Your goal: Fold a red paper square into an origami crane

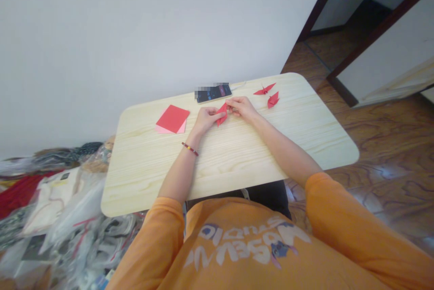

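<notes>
Both my hands meet over the far middle of a pale wooden table (237, 159). My left hand (204, 119) and my right hand (241, 107) pinch a partly folded red paper piece (222, 114) between their fingertips, just above the tabletop. A stack of square red and pink paper sheets (172, 119) lies to the left of my left hand. Two finished red origami figures (267, 93) rest to the right of my right hand. I wear a beaded bracelet (190, 148) on my left wrist.
A dark phone (213, 93) with a white cable lies at the table's far edge by the white wall. Piled bags and fabric (50, 208) crowd the floor to the left. Wooden floor and a doorway (356, 23) are at the right.
</notes>
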The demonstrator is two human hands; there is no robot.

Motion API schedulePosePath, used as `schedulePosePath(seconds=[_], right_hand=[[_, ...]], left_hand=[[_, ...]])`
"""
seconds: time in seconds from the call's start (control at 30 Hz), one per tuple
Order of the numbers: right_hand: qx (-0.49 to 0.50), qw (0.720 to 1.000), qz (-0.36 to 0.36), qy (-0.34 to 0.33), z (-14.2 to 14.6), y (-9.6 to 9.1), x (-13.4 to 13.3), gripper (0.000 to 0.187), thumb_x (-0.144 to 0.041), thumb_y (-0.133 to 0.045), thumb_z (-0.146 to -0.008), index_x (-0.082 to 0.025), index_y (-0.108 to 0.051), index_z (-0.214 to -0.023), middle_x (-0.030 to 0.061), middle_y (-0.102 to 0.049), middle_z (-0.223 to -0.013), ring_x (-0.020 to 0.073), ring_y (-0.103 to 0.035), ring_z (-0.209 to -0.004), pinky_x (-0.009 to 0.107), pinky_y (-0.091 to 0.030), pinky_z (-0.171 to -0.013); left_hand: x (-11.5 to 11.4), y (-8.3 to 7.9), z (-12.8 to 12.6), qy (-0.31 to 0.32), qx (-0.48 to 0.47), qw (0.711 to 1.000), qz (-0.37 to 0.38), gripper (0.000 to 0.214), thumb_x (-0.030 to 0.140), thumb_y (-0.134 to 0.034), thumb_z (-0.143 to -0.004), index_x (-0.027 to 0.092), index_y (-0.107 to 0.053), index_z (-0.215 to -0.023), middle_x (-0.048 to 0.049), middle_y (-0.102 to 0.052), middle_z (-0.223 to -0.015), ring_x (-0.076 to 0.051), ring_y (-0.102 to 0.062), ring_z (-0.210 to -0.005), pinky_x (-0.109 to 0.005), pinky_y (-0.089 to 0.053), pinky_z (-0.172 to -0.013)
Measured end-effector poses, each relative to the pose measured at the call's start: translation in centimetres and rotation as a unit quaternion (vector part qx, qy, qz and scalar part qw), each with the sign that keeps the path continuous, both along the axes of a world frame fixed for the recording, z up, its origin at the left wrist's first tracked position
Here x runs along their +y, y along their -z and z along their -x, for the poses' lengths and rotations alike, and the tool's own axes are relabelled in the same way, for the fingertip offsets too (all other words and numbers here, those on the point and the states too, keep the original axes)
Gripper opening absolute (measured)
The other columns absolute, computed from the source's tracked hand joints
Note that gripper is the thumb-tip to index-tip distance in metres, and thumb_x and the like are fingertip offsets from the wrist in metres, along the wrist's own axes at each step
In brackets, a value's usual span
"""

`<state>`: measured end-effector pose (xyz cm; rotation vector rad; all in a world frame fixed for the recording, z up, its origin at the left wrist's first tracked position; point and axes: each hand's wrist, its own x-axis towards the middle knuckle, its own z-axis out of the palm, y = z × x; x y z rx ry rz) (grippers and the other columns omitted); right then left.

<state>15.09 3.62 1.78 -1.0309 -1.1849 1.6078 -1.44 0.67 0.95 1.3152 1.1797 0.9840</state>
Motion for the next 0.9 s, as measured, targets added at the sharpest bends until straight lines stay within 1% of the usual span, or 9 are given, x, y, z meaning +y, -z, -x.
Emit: schedulePosePath(seconds=[0.13,0.27,0.37,0.47,0.6,0.73,0.9], right_hand=[[-0.005,1.0,-0.01,-0.027,-0.22,0.28,0.08,0.02,-0.027,-0.078,-0.066,-0.009,-0.068,-0.068,-0.001,-0.054,-0.05,0.0044,-0.042,-0.044,0.016,-0.02,-0.036],[-0.012,1.0,-0.005,-0.015,-0.18,0.33,0.11,0.017,-0.021,-0.078,-0.065,-0.009,-0.067,-0.068,-0.001,-0.055,-0.049,0.004,-0.041,-0.043,0.016,-0.02,-0.036],[-0.02,1.0,0.006,0.0,0.01,0.25,0.13,0.018,-0.022,-0.078,-0.067,-0.009,-0.065,-0.065,-0.0018,-0.053,-0.046,0.0034,-0.039,-0.041,0.017,-0.02,-0.036],[-0.025,1.0,0.015,0.003,0.13,0.14,0.13,0.02,-0.024,-0.077,-0.069,-0.009,-0.064,-0.063,-0.0019,-0.052,-0.046,0.0034,-0.039,-0.041,0.016,-0.02,-0.036],[-0.024,1.0,-0.001,-0.011,-0.05,0.06,0.09,0.02,-0.025,-0.077,-0.069,-0.009,-0.065,-0.066,-0.0018,-0.053,-0.047,0.0034,-0.039,-0.041,0.017,-0.02,-0.036],[-0.029,0.999,-0.007,-0.025,-0.2,-0.04,0.0,0.023,-0.026,-0.08,-0.065,-0.011,-0.064,-0.067,-0.0025,-0.054,-0.048,0.0031,-0.039,-0.041,0.016,-0.021,-0.036],[-0.052,0.998,-0.026,-0.019,0.05,-0.04,-0.08,0.032,-0.033,-0.08,-0.066,-0.013,-0.056,-0.059,-0.0058,-0.047,-0.043,0.0019,-0.033,-0.037,0.017,-0.019,-0.035]], left_hand=[[0.16,0.36,0.11,0.006,-0.001,1.0,-0.008,0.032,0.044,-0.078,-0.062,0.013,-0.07,-0.067,-0.0029,-0.068,-0.064,-0.009,-0.053,-0.054,-0.022,-0.036,-0.053],[0.13,0.25,0.1,0.015,0.002,1.0,-0.009,0.032,0.044,-0.077,-0.063,0.013,-0.071,-0.069,-0.0032,-0.068,-0.065,-0.009,-0.053,-0.055,-0.022,-0.036,-0.055],[0.04,-0.01,0.06,0.015,0.004,1.0,-0.002,0.032,0.044,-0.076,-0.064,0.013,-0.069,-0.066,-0.0031,-0.067,-0.063,-0.009,-0.051,-0.053,-0.022,-0.035,-0.054],[-0.02,-0.19,0.02,0.007,0.005,1.0,0.006,0.032,0.044,-0.076,-0.063,0.013,-0.068,-0.064,-0.0025,-0.066,-0.061,-0.009,-0.051,-0.052,-0.022,-0.034,-0.053],[-0.04,-0.2,-0.06,-0.006,0.001,1.0,0.009,0.032,0.043,-0.078,-0.061,0.013,-0.069,-0.065,-0.0027,-0.066,-0.062,-0.009,-0.051,-0.053,-0.022,-0.034,-0.053],[0.07,0.02,-0.16,-0.017,-0.01,1.0,0.012,0.033,0.044,-0.078,-0.061,0.013,-0.07,-0.069,-0.0034,-0.068,-0.067,-0.01,-0.055,-0.058,-0.022,-0.039,-0.057],[0.41,0.58,-0.08,-0.029,-0.016,0.999,0.004,0.032,0.043,-0.078,-0.06,0.013,-0.068,-0.068,-0.0024,-0.067,-0.065,-0.01,-0.055,-0.057,-0.022,-0.04,-0.057]])
